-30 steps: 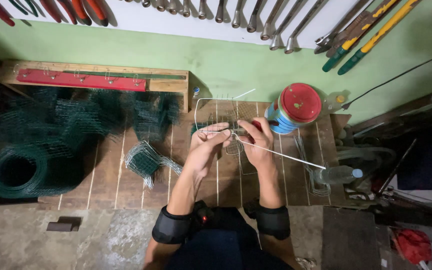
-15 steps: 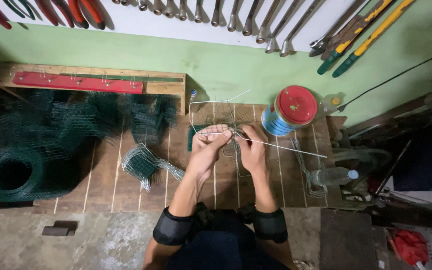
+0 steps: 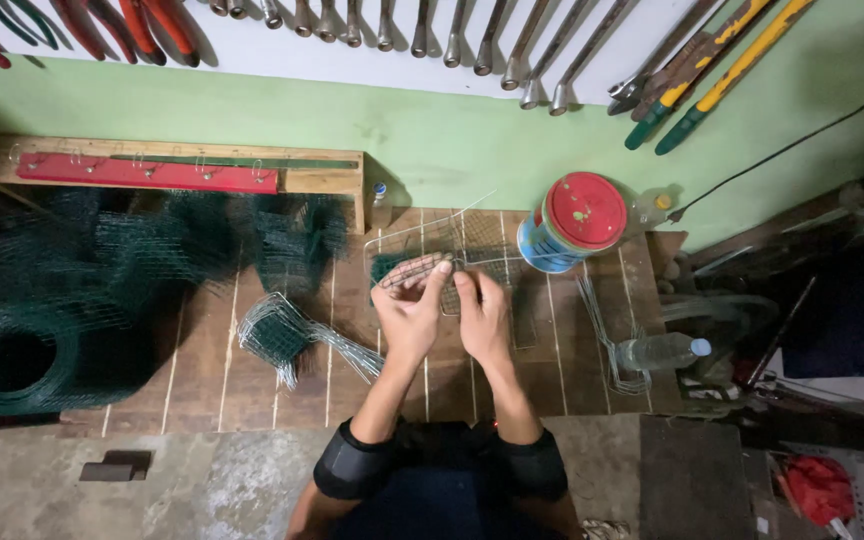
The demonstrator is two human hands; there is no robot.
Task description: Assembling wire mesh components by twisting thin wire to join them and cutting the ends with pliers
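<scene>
My left hand [image 3: 411, 305] and my right hand [image 3: 483, 318] are side by side over a wooden workbench [image 3: 202, 370]. Both pinch the near edge of a small grey wire mesh piece [image 3: 452, 240] that lies flat on the bench in front of them. The left fingers curl over a folded bit of the mesh; the right fingertips grip the wire just beside them. A thin straight wire runs from the mesh to the right, toward a tin.
A round tin with a red lid [image 3: 574, 220] stands right of the mesh. A clear plastic bottle [image 3: 664, 351] lies at the right edge beside bent wires [image 3: 602, 320]. Green mesh rolls [image 3: 22, 350] and cut mesh pieces [image 3: 277, 335] fill the left. Tools hang on the wall.
The long wire that stuck out to the lower right has been drawn in. My hands have come closer together on the mesh.
</scene>
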